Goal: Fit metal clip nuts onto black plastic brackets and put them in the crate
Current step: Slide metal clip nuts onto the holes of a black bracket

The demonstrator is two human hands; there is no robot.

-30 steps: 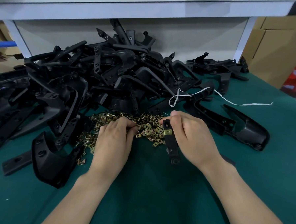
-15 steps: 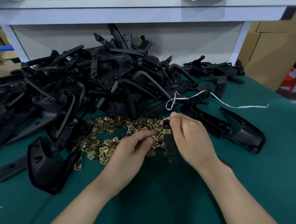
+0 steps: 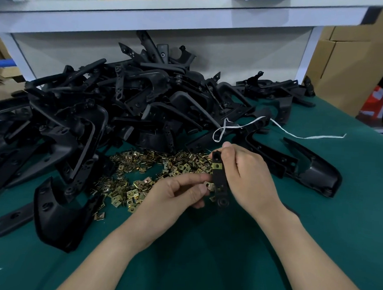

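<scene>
My right hand (image 3: 248, 176) grips a narrow black plastic bracket (image 3: 219, 181) upright above the green table; one brass clip nut (image 3: 217, 166) sits on its upper part. My left hand (image 3: 176, 195) pinches another clip nut (image 3: 208, 185) against the bracket's left edge, lower down. A loose heap of brass clip nuts (image 3: 154, 167) lies on the table just behind and left of both hands. No crate is in view.
A big pile of black brackets (image 3: 125, 110) fills the back left of the green table (image 3: 224, 257). Single brackets lie at front left (image 3: 56, 215) and right (image 3: 313, 171). A white string (image 3: 297, 135) trails to the right. A white shelf (image 3: 171, 8) overhangs; cardboard boxes (image 3: 349, 71) stand at right.
My left hand left the clip nut heap with one nut and moved right to the bracket. My right hand kept holding the bracket almost still.
</scene>
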